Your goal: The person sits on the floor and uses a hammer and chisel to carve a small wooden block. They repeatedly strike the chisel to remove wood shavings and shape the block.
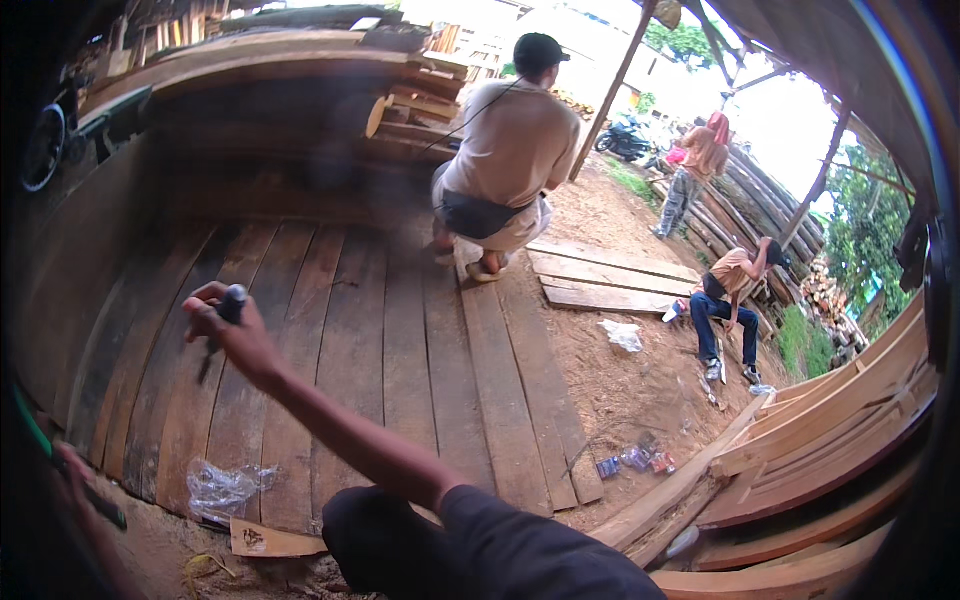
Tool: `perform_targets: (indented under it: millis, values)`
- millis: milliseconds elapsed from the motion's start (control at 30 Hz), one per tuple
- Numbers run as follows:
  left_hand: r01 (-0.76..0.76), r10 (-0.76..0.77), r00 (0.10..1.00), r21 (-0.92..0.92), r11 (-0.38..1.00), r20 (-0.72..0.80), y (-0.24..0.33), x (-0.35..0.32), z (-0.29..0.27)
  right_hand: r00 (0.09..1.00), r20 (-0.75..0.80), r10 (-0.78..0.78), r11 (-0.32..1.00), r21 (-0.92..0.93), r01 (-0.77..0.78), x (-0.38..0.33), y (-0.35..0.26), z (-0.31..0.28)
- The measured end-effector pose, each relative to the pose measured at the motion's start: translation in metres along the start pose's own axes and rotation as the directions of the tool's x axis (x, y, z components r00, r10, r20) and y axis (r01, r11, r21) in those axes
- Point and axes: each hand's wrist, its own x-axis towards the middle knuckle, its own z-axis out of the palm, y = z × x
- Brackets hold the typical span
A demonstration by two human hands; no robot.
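My right arm reaches across from the lower edge to the left. Its hand (228, 325) is closed around a black-handled tool (232, 303) with a rounded grey end, held above the wooden planks (350, 330). A thin dark part of that tool hangs below the fingers, and its exact kind cannot be made out. At the lower left rim, my left hand (78, 480) is partly in view, dim and blurred, with its fingers round a long green-and-black object (105, 508). Crumpled clear plastic (225, 488) lies on the planks between the hands, beside a small wood offcut (270, 541).
A person (515, 150) in a cap squats at the planks' far end. Another person (735, 290) sits at the right, and a third (690, 170) stands by stacked logs (755, 200). Wooden frames (830, 450) fill the lower right. Loose boards (605, 275) and litter (640, 458) lie on the dirt.
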Motion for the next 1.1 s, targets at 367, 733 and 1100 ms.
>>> perform_targets:
  millis: [367, 733, 1100]
  values:
    - [0.402, -0.432, 0.901, -0.295, 0.867, -0.040, 0.106, -0.118, 0.100, 0.969, 0.240, 0.059, 0.661, -0.737, 0.143, -0.056, 0.062, 0.051]
    - [0.523, -0.577, 0.802, -0.282, 0.804, -0.157, 0.030, -0.107, 0.044, 0.528, 0.326, 0.784, 0.344, -0.937, 0.067, -0.067, 0.184, 0.016]
    - [0.918, -0.893, 0.374, -0.237, 0.319, 0.250, -0.053, -0.120, 0.040, 0.366, 0.252, 0.896, 0.250, -0.967, 0.054, -0.062, 0.183, 0.035]
